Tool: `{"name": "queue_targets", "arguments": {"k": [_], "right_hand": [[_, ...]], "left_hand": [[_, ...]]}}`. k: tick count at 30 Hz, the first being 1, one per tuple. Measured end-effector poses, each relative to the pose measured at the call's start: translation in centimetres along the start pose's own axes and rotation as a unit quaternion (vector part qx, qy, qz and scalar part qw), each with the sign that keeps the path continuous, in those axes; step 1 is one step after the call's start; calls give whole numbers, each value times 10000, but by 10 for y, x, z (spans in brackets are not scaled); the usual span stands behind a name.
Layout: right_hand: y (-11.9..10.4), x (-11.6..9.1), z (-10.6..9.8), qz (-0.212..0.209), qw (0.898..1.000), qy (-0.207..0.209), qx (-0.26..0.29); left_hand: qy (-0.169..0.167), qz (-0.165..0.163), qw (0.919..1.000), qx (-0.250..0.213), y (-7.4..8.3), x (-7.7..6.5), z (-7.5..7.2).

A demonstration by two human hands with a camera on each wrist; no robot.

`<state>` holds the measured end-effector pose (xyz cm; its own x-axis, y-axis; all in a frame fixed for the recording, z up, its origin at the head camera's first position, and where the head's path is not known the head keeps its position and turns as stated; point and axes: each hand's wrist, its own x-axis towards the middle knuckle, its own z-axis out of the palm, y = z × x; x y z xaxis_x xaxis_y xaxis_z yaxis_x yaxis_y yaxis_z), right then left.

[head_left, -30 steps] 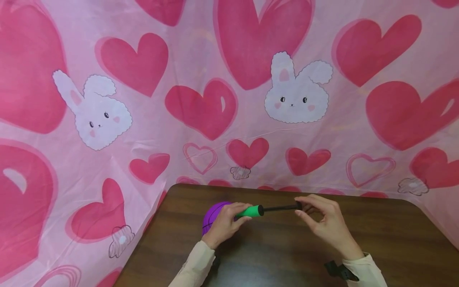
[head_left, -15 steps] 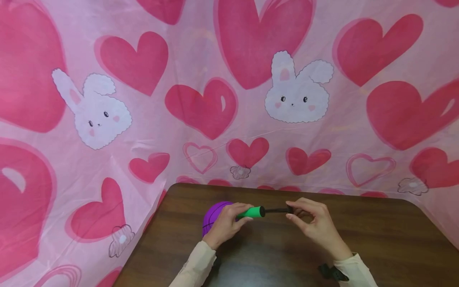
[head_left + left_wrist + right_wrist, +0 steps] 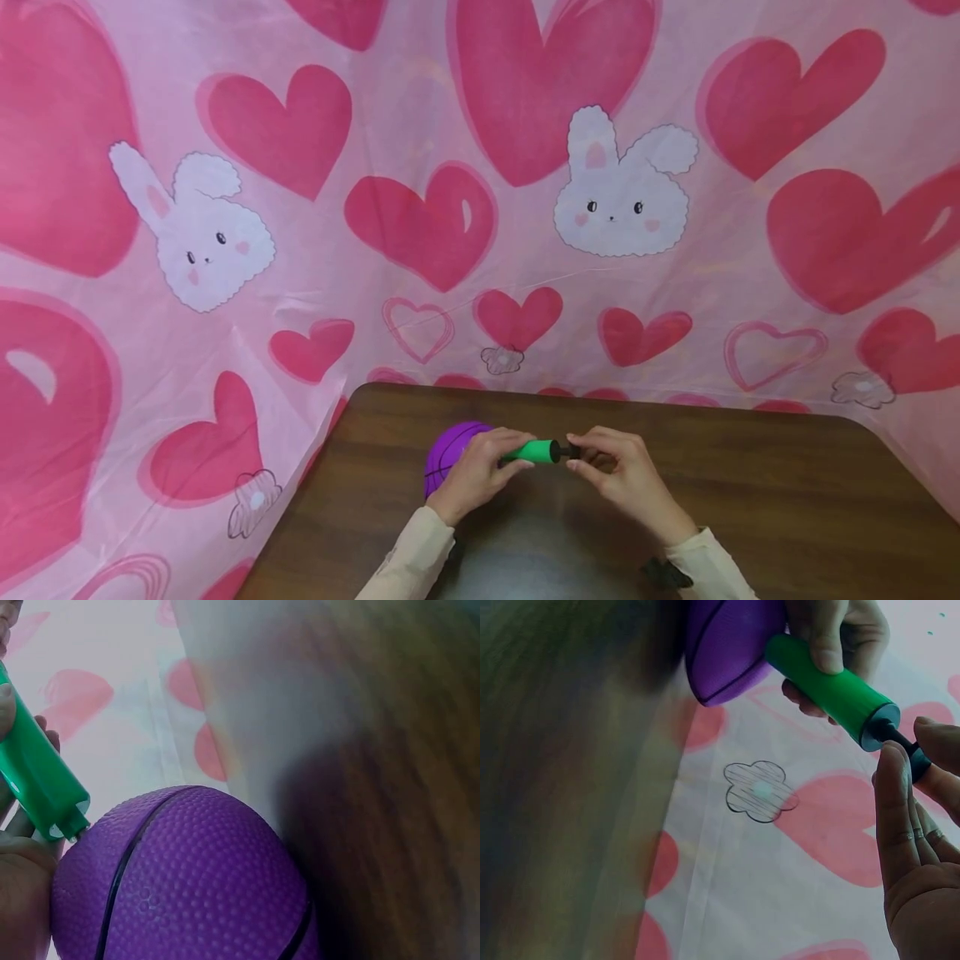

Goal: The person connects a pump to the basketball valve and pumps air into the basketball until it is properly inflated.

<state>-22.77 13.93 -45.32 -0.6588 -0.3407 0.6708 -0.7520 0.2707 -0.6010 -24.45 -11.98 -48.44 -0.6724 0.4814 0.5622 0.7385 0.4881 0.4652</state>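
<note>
My left hand (image 3: 480, 471) grips the green barrel of a hand air pump (image 3: 537, 452). Behind that hand sits a purple ball with black seams (image 3: 448, 454), partly covered by it in the head view. In the left wrist view the pump's narrow tip meets the surface of the ball (image 3: 187, 877). My right hand (image 3: 626, 477) holds the black handle (image 3: 919, 761) at the pump's other end between thumb and fingers. Only a short piece of the black rod shows between handle and barrel.
Everything is at a dark brown wooden table (image 3: 787, 492). A pink cloth (image 3: 525, 258) printed with hearts and rabbits hangs behind and to the left of it.
My right hand has moved left with the handle, pushing most of the rod into the green barrel. The left hand and ball have stayed nearly still.
</note>
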Motion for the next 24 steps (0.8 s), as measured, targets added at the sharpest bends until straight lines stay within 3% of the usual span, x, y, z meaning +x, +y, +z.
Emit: {"name": "queue_targets", "arguments": {"k": [15,24], "right_hand": [[1,-1,0,-25,9999,-79,-132],[3,0,4,-70,9992,81,-390]], "left_hand": [[-100,-201,9996,-143,1,-2,1],[30,71,10000,-33,-4,0,-1]]}}
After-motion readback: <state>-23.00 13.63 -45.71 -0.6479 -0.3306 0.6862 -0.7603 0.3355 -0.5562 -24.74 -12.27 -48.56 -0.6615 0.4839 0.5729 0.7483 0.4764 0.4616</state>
